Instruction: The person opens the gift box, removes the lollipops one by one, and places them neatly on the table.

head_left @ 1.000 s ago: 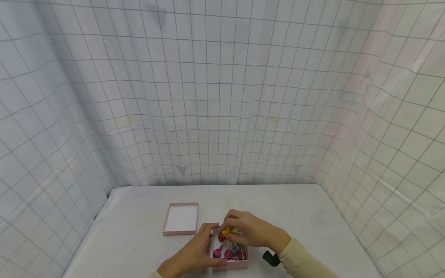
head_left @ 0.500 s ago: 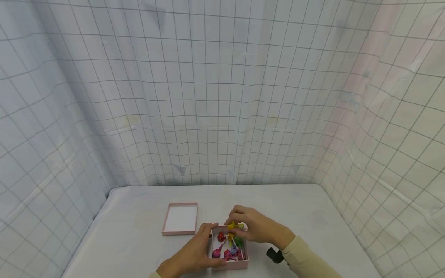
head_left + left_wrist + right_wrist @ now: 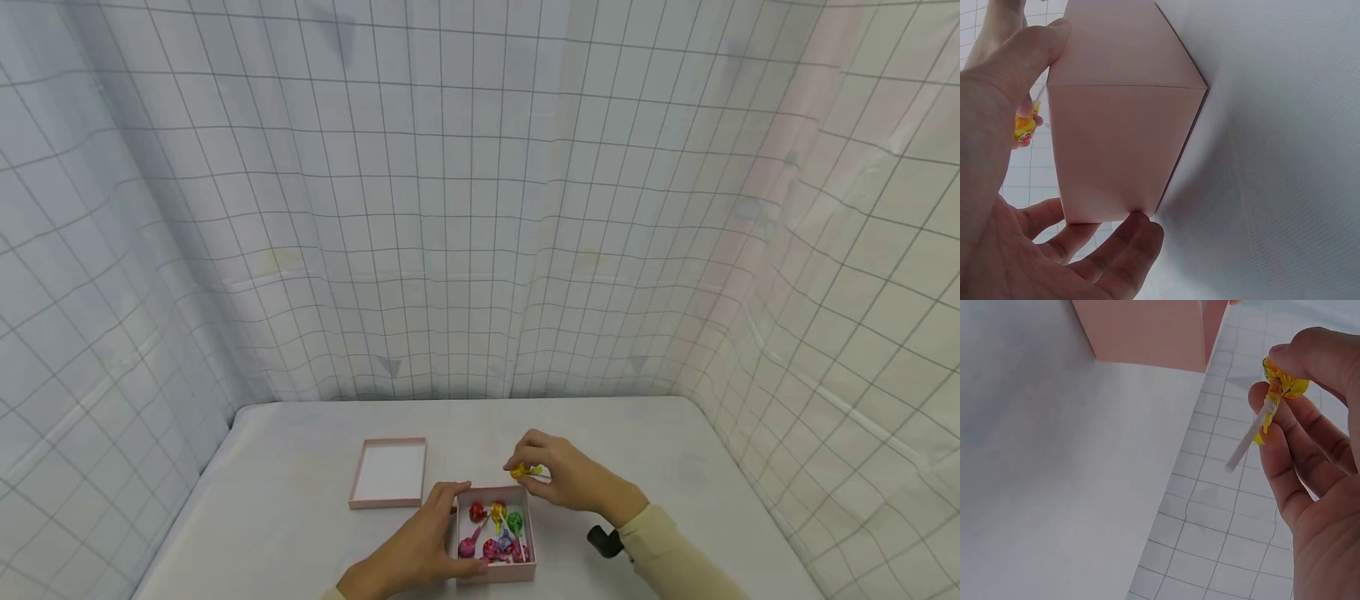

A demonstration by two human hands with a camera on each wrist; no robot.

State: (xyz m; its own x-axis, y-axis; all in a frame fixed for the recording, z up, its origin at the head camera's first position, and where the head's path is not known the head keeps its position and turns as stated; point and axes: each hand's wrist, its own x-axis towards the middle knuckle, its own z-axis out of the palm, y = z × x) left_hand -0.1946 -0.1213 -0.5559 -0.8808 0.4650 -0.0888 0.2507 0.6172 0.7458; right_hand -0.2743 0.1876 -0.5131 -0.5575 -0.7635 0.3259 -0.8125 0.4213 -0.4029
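A pink box (image 3: 498,572) stands on the white table with several wrapped lollipops inside: red, yellow, green, blue and magenta ones. My left hand (image 3: 422,540) grips it from the left, thumb at the near side and fingers at the far corner. In the left wrist view, that hand's thumb and fingers span a side of the box (image 3: 1119,144). My right hand (image 3: 573,477) pinches a yellow lollipop (image 3: 1286,385) above and beyond the box's far right corner. Its white stick points away from the fingertips in the right wrist view.
A shallow pink box lid (image 3: 390,472) lies with its white inside up, left of and behind the box. White gridded curtains (image 3: 465,250) enclose the table (image 3: 285,483) at the back and sides. A black wrist device (image 3: 604,542) hangs under the right sleeve.
The right hand has lifted the yellow lollipop out of the box and moved it up and to the right, past the far edge. The left hand stays on the box.
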